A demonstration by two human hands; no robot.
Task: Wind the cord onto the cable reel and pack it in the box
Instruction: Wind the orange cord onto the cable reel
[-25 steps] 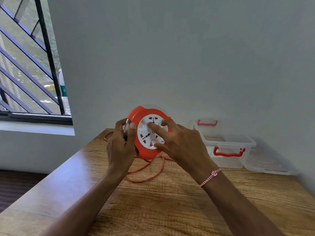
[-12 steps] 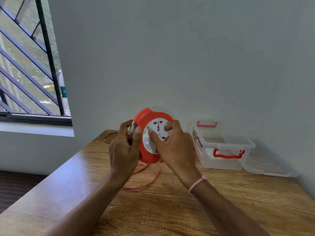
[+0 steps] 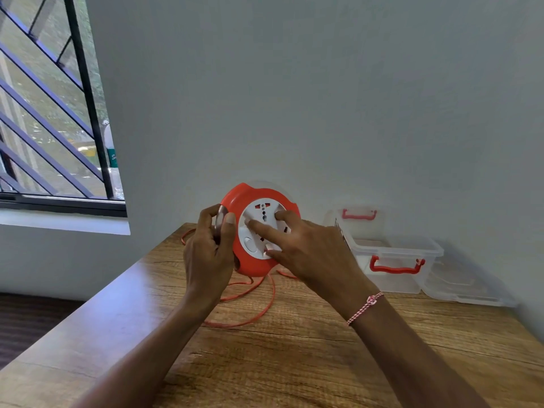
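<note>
Cable reel [image 3: 235, 201]: orange round housing with a white socket face, held upright in the air above the tabletop [image 3: 294, 363], face turned toward the camera. White face carries socket holes with red shutters and 1 oval button at lower left.

Left hand [image 3: 209, 254]: fingers closed around the reel's left edge; thumb lies over the front rim, the other fingers wrap behind. A clear or grey part of the reel shows between thumb and fingers; cannot tell what it is.

Right hand [image 3: 309, 251]: fingers spread and pressed flat on the white face. Index tip sits near the face's upper left, another tip at upper right, thumb at the lower edge. Not curled round anything; contact on the face only. A red-and-white braided bracelet [image 3: 365, 307] sits on the right wrist.

Cord [image 3: 259, 313]: orange, hangs from the reel's underside just below both sets of fingers and lies in loose loops on the tabletop. 1 loop runs toward the camera under the left wrist, another shows past the left fingers near the far tabletop edge. How much cord is already wound inside is hidden.

Box [image 3: 394, 260]: clear plastic, red handle on the near wall, open top, to the right of the right fingers against the wall [image 3: 323, 98]. Its lid [image 3: 471, 287] lies flat on the tabletop just right of it. A second red handle [image 3: 359, 214] shows behind the box.

Beyond the left fingers: window with dark bars [image 3: 50, 113].
</note>
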